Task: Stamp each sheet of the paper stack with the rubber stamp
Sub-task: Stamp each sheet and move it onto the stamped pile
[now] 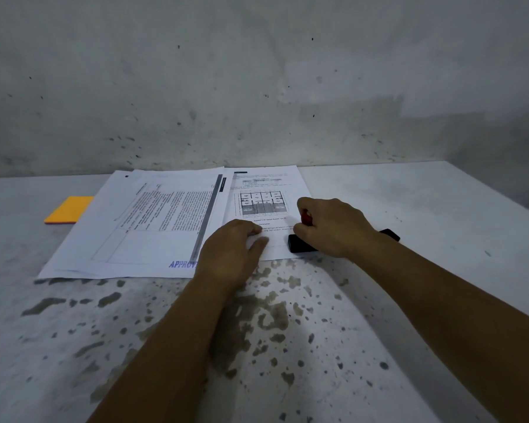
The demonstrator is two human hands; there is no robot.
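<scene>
A rubber stamp (298,243) with a long black base and a red handle stands on the lower right corner of a printed sheet with a floor plan (261,190). My right hand (333,227) is closed around the red handle from above. My left hand (231,248) lies flat on the sheet's near edge, fingers spread, just left of the stamp. To the left lies a pile of printed sheets (141,221), turned sideways; the top one bears a purple "APPROV..." mark (182,264) at its near edge, partly hidden by my left wrist.
An orange pad (69,209) lies on the table left of the pile. The white table (287,331) is blotched with dark stains near me. A grey wall (257,87) rises right behind the papers. The table's right edge runs diagonally at the far right.
</scene>
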